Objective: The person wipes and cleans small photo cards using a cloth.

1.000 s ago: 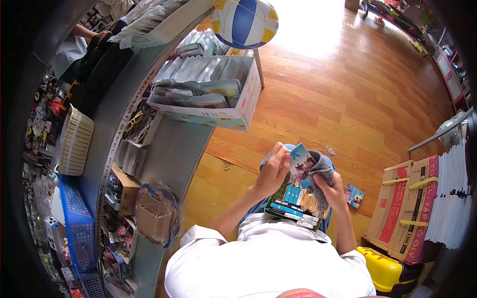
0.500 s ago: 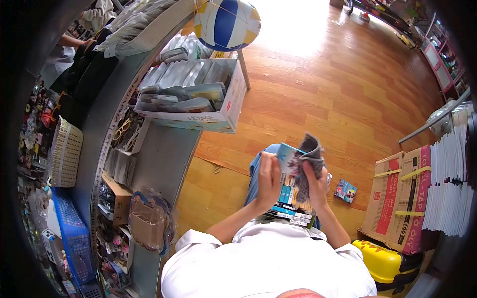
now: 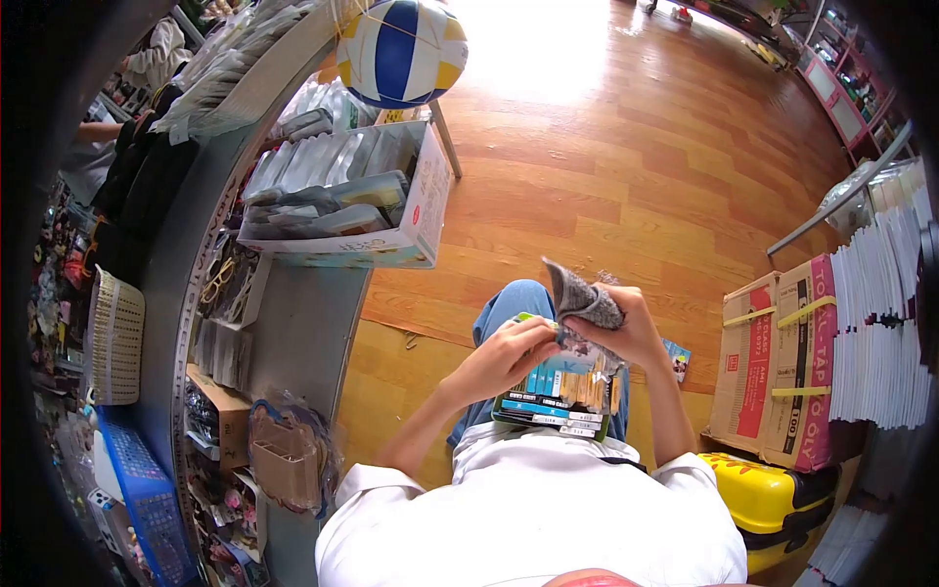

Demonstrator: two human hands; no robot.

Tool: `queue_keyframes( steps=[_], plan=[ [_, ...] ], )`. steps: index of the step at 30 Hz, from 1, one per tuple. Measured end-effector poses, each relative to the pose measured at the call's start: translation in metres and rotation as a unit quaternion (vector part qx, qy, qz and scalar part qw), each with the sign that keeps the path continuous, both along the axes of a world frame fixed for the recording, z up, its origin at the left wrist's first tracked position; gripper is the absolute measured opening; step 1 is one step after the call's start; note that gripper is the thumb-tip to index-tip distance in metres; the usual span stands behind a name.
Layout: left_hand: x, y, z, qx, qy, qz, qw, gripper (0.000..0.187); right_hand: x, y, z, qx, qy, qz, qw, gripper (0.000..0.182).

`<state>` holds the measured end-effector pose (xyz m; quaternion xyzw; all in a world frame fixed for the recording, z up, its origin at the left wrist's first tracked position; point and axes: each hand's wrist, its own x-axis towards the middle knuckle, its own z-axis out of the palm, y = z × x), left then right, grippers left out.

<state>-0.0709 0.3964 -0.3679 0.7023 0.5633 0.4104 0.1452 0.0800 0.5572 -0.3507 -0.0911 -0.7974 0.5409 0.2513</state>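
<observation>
A small pale blue printed packet (image 3: 572,358) is held by my left hand (image 3: 514,357), whose fingers pinch its left edge. My right hand (image 3: 621,321) is closed round a grey cloth (image 3: 587,296), folded and pressed near the packet's top. Beneath both hands, a green-edged tray (image 3: 611,427) rests on my lap, holding several small boxes and packs with blue, black and white spines (image 3: 558,404). Its back part is hidden by my hands.
Shelving stands at the left with a carton of plastic-wrapped items (image 3: 421,210), a ball (image 3: 401,54) above it and a blue basket (image 3: 147,499). Cartons (image 3: 773,372) and a yellow case (image 3: 748,494) are at the right. A small packet (image 3: 677,358) lies on the floor.
The packet has come down over the tray, and its face has turned. The grey cloth now tilts leftward, with my right hand over it. The whole view has shifted slightly.
</observation>
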Motion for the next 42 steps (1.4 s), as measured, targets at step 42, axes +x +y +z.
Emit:
queue_keyframes(
  steps=[42],
  plan=[
    [0.036, -0.001, -0.019, 0.041, -0.466, 0.255, 0.847, 0.022, -0.016, -0.063, -0.046, -0.174, 0.056, -0.113, 0.977, 0.026]
  ],
)
